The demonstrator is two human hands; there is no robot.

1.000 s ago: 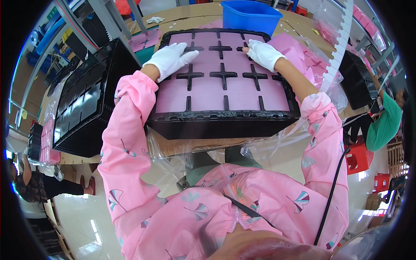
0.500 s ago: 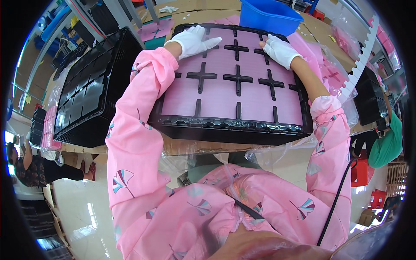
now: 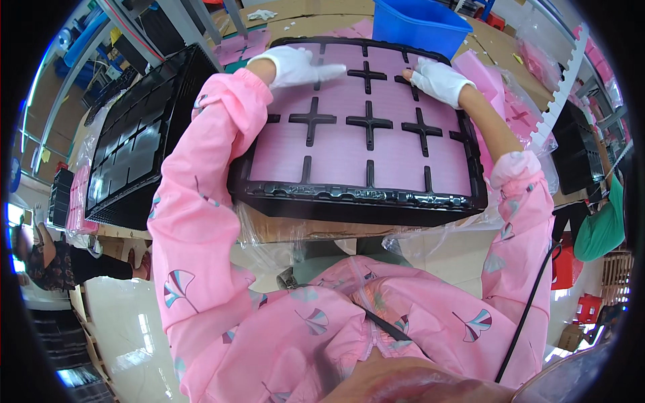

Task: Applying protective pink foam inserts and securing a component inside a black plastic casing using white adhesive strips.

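Note:
A black plastic tray [image 3: 363,194] lies in front of me, with a pink foam sheet [image 3: 339,151] spread across it. Black cross-shaped ribs [image 3: 369,123] show through slots in the foam. At the far left corner, my left hand [image 3: 290,67], in a white glove, rests over the foam and rim, its fingers stretched and thumb pointing right. My right hand [image 3: 438,80], also gloved with a bare thumb tip, lies at the far right corner with fingers apart from the thumb. Neither hand holds anything that I can see.
A stack of black trays [image 3: 138,144] stands at the left. Behind the tray is a blue bin [image 3: 422,28]. Clear plastic wrap and pink foam pieces [image 3: 485,84] lie at the right. Other people [image 3: 598,225] are at both sides, farther off.
My left hand has shifted slightly left and nearer to me. The right hand has moved a little to the right and nearer. The tray stays nearly in place.

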